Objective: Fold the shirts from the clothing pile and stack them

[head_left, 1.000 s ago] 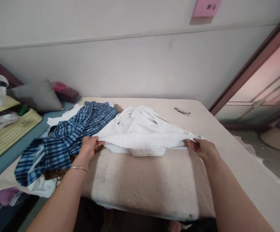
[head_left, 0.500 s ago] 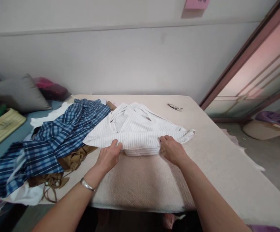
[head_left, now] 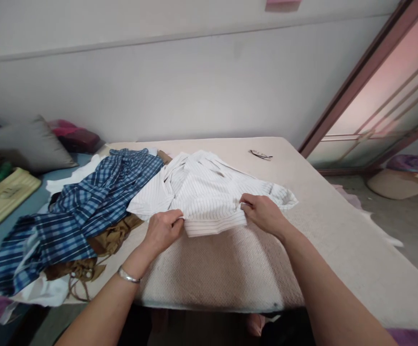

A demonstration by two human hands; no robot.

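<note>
A white striped shirt [head_left: 202, 185] lies on the cream bed cover, partly folded, with its sleeves spread to both sides. My left hand [head_left: 165, 229], with a silver bracelet on the wrist, is closed on the left corner of the shirt's near edge. The right corner of that edge is pinched in my right hand [head_left: 263, 211]. Between the hands the striped cloth is stretched, and a band of it hangs toward me. Beside the shirt on the left lies a crumpled blue plaid garment [head_left: 101, 192].
Brown cloth [head_left: 113, 235] and white cloth [head_left: 46, 290] lie under the plaid garment. Eyeglasses [head_left: 260, 154] rest near the back right of the bed [head_left: 331, 250]. A grey cushion [head_left: 29, 144] and a yellow box-like object [head_left: 7, 197] stand at the left; a wall is behind.
My right hand has moved up and slightly right. The shirt's near edge has been lifted and pulled taut between my hands, and more of the band below shows.
</note>
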